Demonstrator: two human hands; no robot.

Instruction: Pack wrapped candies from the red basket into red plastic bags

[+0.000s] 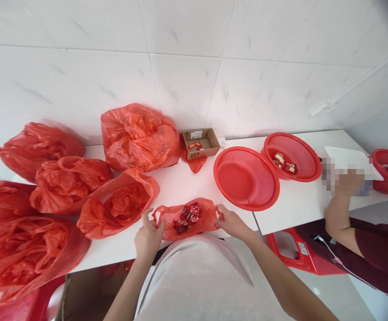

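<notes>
A small red plastic bag (pixel 208 214) lies spread on the white table right in front of me, with several dark red wrapped packets (pixel 187 217) in its mouth. My left hand (pixel 150 234) pinches the bag's left handle between thumb and fingers. On the other side, my right hand (pixel 233 223) grips the right handle, its fingertips partly hidden by the plastic. Just left of my left hand stands an open, fuller red bag (pixel 120 203). Beyond my right hand is a red mesh basket (pixel 246 178) with nothing in it.
More stuffed red bags (pixel 140 138) crowd the left side. A small cardboard box (pixel 200 145) with a few packets stands by the wall. A second red basket (pixel 292 156) holds some packets. At right, a co-worker's arm (pixel 341 209) reaches over the table (pixel 281 209), above a red stool (pixel 309 252).
</notes>
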